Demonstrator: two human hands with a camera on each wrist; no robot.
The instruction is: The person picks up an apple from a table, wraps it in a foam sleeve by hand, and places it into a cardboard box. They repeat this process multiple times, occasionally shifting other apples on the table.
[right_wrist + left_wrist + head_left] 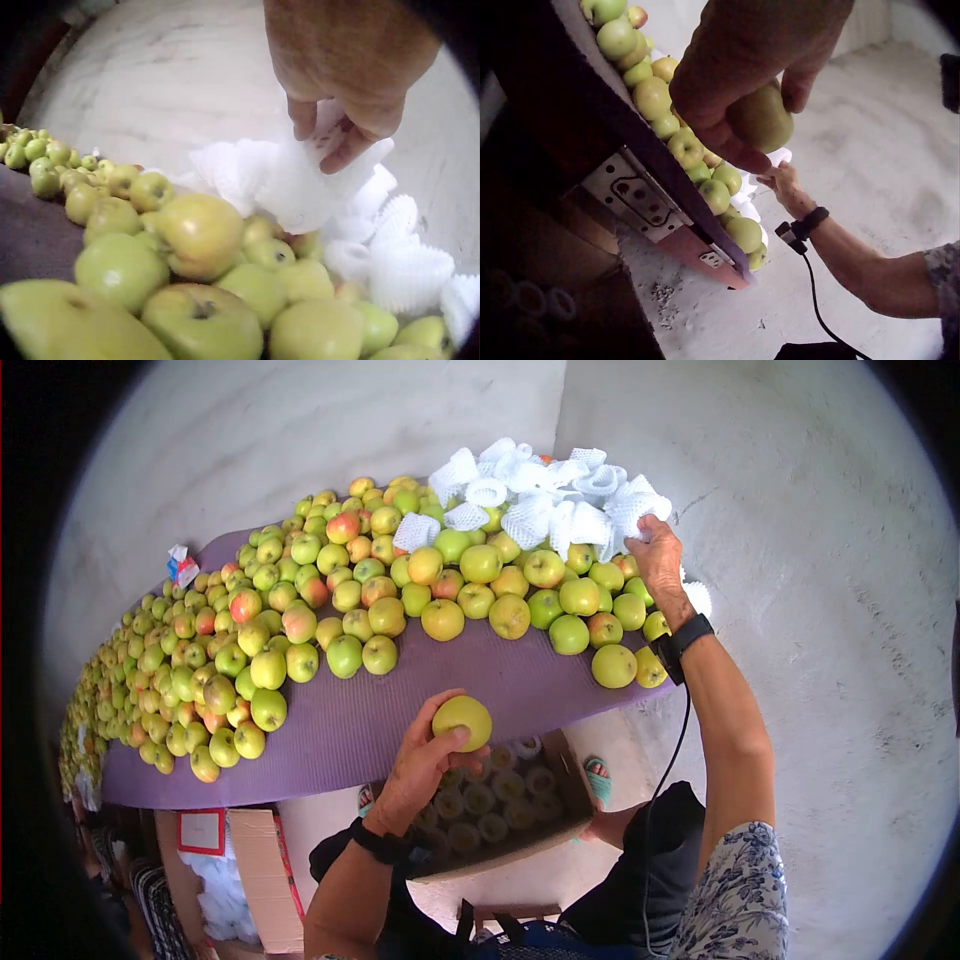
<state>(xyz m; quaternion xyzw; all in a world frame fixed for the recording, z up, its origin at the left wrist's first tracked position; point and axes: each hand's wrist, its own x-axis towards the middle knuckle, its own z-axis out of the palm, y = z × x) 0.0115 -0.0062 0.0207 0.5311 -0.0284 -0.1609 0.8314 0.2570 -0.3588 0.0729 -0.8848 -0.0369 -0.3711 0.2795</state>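
My left hand (412, 768) grips a yellow-green apple (463, 722) above the box, below the table's near edge. In the left wrist view, fingers and thumb curl round that apple (763, 120). Over at the right end of the pile, my right hand (660, 560) pinches a white foam net sleeve (636, 508). The right wrist view shows thumb and fingertips on this sleeve (296, 191), which overlaps other white foam sleeves (530, 515). Beneath and in front of them lie many green, yellow and reddish apples (480, 564).
The purple-covered table (400, 705) carries the long apple pile. Below it, a cardboard box (570, 790) holds apples in foam sleeves. Another open carton (265, 885) with white material stands at the left. A cable (655, 810) hangs from my right wrist. A grey wall rises behind.
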